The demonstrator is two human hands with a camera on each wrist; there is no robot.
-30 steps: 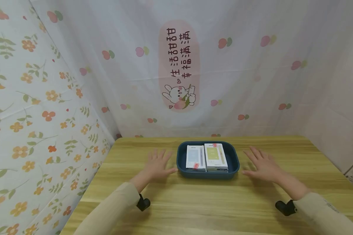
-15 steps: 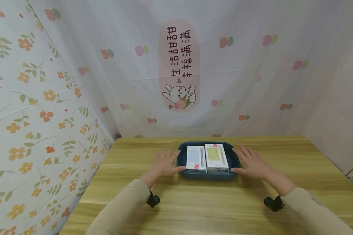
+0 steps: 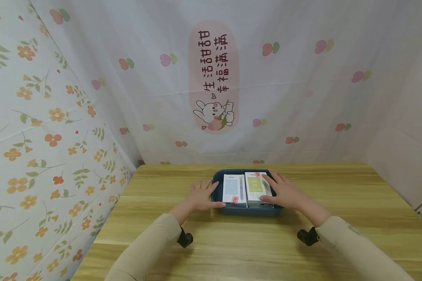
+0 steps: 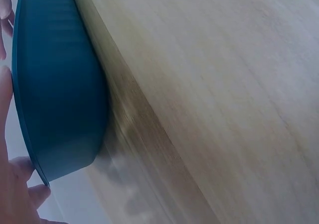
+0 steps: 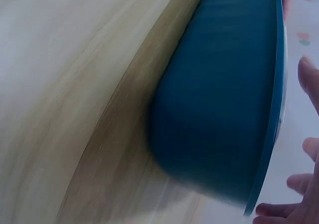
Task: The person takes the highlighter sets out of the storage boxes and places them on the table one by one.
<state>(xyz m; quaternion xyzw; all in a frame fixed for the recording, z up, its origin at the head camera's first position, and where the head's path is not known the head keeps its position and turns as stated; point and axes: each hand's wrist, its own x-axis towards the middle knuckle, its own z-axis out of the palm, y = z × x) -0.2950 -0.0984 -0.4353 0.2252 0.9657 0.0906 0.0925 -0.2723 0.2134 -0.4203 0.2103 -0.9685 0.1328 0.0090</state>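
Observation:
A dark blue rectangular tub [image 3: 247, 211] with rounded corners stands on the wooden table and holds two white boxes. The left box [image 3: 233, 186] has a pale blue panel and a red sticker; the right box [image 3: 254, 184] has a yellow-green panel. My left hand [image 3: 199, 200] is at the tub's left end, fingers spread, its fingertips right at the rim [image 4: 19, 102]. Over the tub's right end reaches my right hand [image 3: 287, 194], thumb and fingers spread apart above the right box and overlapping its right side. Part of the tub's right rim is hidden behind this hand.
The wooden table [image 3: 232, 246] extends to both sides and in front of the tub. A white curtain [image 3: 295, 97] with printed fruit hangs behind it, and a flowered cloth [image 3: 56, 156] hangs at the left. Each wrist carries a black camera [image 3: 307, 236].
Both hands have moved inward from beside the tub. The left has come to its left rim, and the right has passed over its right rim to the right box. The boxes stay put.

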